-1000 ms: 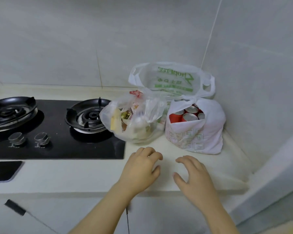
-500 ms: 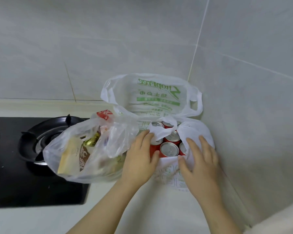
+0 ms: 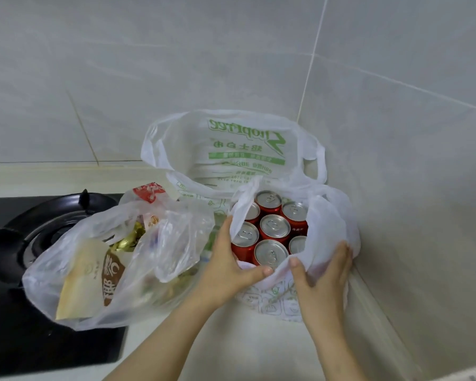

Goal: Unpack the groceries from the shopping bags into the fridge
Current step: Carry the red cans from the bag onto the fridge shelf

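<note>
A white plastic bag (image 3: pixel 329 224) stands in the counter corner, its mouth open on several red drink cans (image 3: pixel 274 226) with silver tops. My left hand (image 3: pixel 231 266) cups the bag's left side, thumb lying along the front rim. My right hand (image 3: pixel 326 273) wraps the bag's right side, thumb on the front rim too. To the left slumps a clear bag of packaged snacks (image 3: pixel 116 268), partly over the hob. Behind both stands a white bag with green print (image 3: pixel 245 149), its contents hidden.
A black gas hob (image 3: pixel 39 235) with a burner fills the left side. Pale countertop (image 3: pixel 245 350) lies in front of the bags. Tiled walls close in behind and on the right (image 3: pixel 410 188), right beside the can bag.
The view has come nearer to the bags. Both hands slid from the can bag's front to its sides and took hold, and the bag's mouth now gapes wider over the cans.
</note>
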Demonstrator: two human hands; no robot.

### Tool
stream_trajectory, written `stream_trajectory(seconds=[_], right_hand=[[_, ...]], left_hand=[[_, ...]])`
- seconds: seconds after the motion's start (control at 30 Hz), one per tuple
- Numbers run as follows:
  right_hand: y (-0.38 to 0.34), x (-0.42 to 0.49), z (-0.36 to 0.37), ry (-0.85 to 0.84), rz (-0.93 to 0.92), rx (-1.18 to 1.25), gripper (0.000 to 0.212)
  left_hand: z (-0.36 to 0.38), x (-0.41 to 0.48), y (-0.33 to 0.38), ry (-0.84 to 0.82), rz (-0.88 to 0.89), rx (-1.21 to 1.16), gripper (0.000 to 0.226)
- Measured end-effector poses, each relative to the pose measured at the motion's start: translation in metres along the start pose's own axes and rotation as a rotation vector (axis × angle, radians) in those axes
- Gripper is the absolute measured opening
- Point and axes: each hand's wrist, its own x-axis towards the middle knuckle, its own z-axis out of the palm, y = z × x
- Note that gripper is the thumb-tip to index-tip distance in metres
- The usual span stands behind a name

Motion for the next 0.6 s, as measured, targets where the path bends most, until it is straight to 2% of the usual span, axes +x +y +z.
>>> stream_trajectory(seconds=[0.13, 0.23, 0.37, 0.5, 0.6], right_hand=[[0.017, 0.003, 0.002, -0.030, 0.056, 0.179, 0.106], [0.039, -0.001, 0.006, -0.092, 0.140, 0.178, 0.108], [0.059, -0.010, 0.013, -0.170, 0.186, -0.045, 0.108], [0.076, -0.013, 0.014, -0.270, 0.128, -0.495, 0.117], [0.074, -0.010, 0.002, -0.336, 0.131, -0.534, 0.091]], left_hand=[[-0.001, 0.001, -0.007, 0.017, -0.003, -0.045, 0.110], [0.006, 0.000, -0.016, 0.029, 0.019, -0.057, 0.110], [0.009, -0.001, -0.028, 0.046, -0.015, -0.080, 0.112], [0.007, -0.004, -0.043, -0.047, -0.044, -0.058, 0.105], [-0.002, 0.000, -0.058, -0.140, -0.105, 0.137, 0.084]])
